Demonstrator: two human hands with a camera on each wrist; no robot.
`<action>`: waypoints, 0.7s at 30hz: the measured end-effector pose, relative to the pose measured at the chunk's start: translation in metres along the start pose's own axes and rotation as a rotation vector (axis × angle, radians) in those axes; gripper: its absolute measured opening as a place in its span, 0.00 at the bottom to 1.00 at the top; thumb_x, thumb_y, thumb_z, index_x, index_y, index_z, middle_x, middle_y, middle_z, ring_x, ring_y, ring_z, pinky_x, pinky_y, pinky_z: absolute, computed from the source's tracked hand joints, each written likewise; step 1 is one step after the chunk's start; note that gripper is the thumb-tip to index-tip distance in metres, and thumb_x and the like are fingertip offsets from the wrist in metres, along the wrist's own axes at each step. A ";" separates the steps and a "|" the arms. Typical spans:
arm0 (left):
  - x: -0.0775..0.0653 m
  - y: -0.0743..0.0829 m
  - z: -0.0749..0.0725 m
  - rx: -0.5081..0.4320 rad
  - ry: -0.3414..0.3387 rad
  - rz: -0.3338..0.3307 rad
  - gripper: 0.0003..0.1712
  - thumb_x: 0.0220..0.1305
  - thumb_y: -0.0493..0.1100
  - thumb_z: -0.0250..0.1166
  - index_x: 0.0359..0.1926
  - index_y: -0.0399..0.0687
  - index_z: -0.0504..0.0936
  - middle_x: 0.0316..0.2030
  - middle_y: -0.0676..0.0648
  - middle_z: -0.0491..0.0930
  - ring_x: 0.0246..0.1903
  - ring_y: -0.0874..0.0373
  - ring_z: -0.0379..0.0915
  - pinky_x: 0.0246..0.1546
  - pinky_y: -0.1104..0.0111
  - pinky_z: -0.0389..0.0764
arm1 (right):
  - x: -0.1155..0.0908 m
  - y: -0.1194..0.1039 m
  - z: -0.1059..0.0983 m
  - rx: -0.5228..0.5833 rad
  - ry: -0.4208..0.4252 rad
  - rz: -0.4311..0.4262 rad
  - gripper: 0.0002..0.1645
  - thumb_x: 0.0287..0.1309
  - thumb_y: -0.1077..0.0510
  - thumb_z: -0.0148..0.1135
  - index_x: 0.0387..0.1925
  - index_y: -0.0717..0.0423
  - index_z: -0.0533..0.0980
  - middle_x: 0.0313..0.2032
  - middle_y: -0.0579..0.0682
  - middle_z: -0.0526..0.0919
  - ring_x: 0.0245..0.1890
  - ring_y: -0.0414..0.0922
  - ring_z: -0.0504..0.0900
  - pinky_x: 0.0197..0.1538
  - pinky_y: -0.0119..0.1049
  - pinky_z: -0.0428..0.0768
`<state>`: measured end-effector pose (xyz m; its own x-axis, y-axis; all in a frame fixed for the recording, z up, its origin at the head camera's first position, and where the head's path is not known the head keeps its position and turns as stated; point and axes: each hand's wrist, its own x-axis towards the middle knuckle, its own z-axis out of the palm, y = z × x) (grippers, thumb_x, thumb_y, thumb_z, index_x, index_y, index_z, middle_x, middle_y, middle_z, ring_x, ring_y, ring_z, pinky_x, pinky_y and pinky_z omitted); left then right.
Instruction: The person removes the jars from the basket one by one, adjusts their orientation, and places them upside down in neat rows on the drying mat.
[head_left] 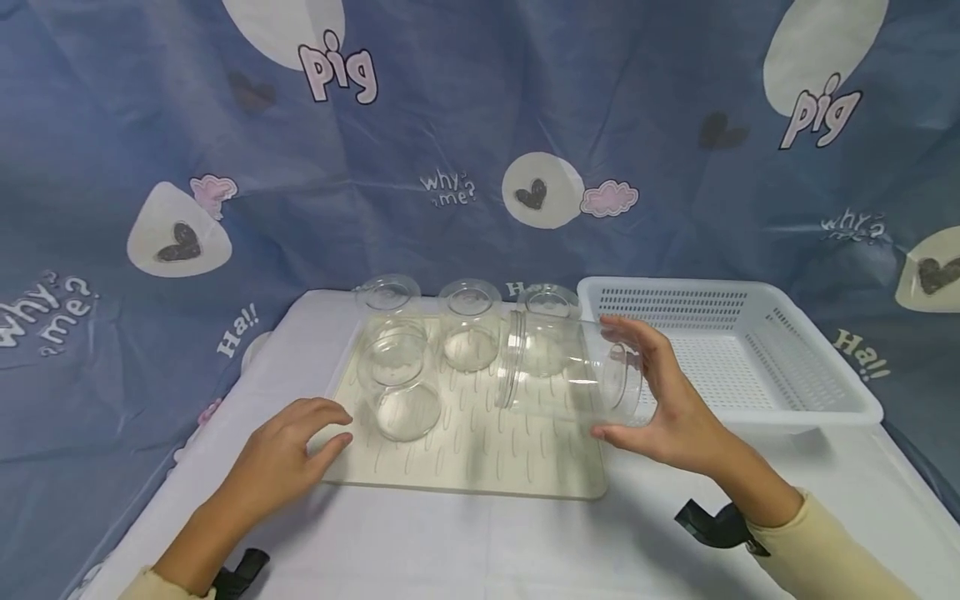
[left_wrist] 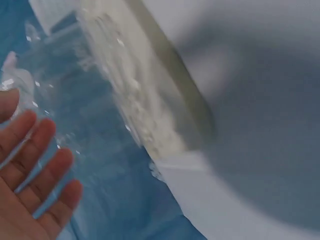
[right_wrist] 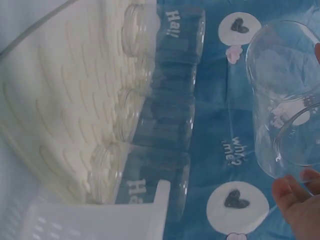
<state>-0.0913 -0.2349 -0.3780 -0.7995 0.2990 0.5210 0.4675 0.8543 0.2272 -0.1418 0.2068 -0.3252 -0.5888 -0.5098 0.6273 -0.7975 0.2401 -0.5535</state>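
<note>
A clear jar (head_left: 558, 371) lies on its side in the air above the drying mat (head_left: 495, 471), its threaded mouth facing left. My right hand (head_left: 671, 408) grips it round the base end, thumb below and fingers above. In the right wrist view, fingertips (right_wrist: 285, 192) touch the glassy wall of that jar (right_wrist: 270, 125). To the left, my left hand (head_left: 281, 454) hovers by the mat's left edge with relaxed, curved fingers, holding nothing. Nearest to it is the front-left jar (head_left: 401, 375), upside down on the mat. The left wrist view is blurred.
Behind stand more upside-down jars: one at back left (head_left: 386, 296), one at back middle (head_left: 469, 325), one at back right (head_left: 547, 300), partly behind the held jar. A white perforated basket (head_left: 780, 417) sits right of the mat. A patterned blue curtain (head_left: 450, 108) hangs behind.
</note>
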 end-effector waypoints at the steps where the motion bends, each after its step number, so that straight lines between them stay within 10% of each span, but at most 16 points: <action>1: -0.001 -0.004 0.000 0.019 -0.029 -0.038 0.14 0.50 0.40 0.76 0.39 0.52 0.86 0.43 0.50 0.86 0.46 0.51 0.82 0.43 0.54 0.84 | 0.001 0.000 -0.001 -0.028 -0.003 0.011 0.70 0.29 0.70 0.81 0.73 0.67 0.48 0.72 0.56 0.60 0.70 0.45 0.64 0.70 0.24 0.65; 9: -0.002 -0.028 0.010 -0.004 -0.378 -0.136 0.30 0.58 0.45 0.70 0.58 0.34 0.77 0.58 0.34 0.76 0.59 0.36 0.73 0.59 0.43 0.76 | 0.008 -0.003 -0.003 -0.145 -0.069 0.081 0.71 0.30 0.63 0.84 0.75 0.57 0.51 0.72 0.53 0.62 0.67 0.39 0.65 0.65 0.26 0.68; 21: -0.004 -0.028 0.028 -0.050 -0.589 -0.181 0.37 0.58 0.50 0.71 0.61 0.29 0.75 0.66 0.28 0.68 0.66 0.30 0.65 0.62 0.40 0.72 | 0.019 -0.004 -0.006 -0.296 -0.166 -0.005 0.68 0.32 0.58 0.83 0.74 0.60 0.53 0.70 0.58 0.63 0.69 0.49 0.64 0.67 0.36 0.69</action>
<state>-0.1114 -0.2478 -0.4095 -0.9351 0.3478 -0.0676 0.3108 0.8968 0.3149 -0.1504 0.2009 -0.3082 -0.5745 -0.6335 0.5182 -0.8184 0.4540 -0.3523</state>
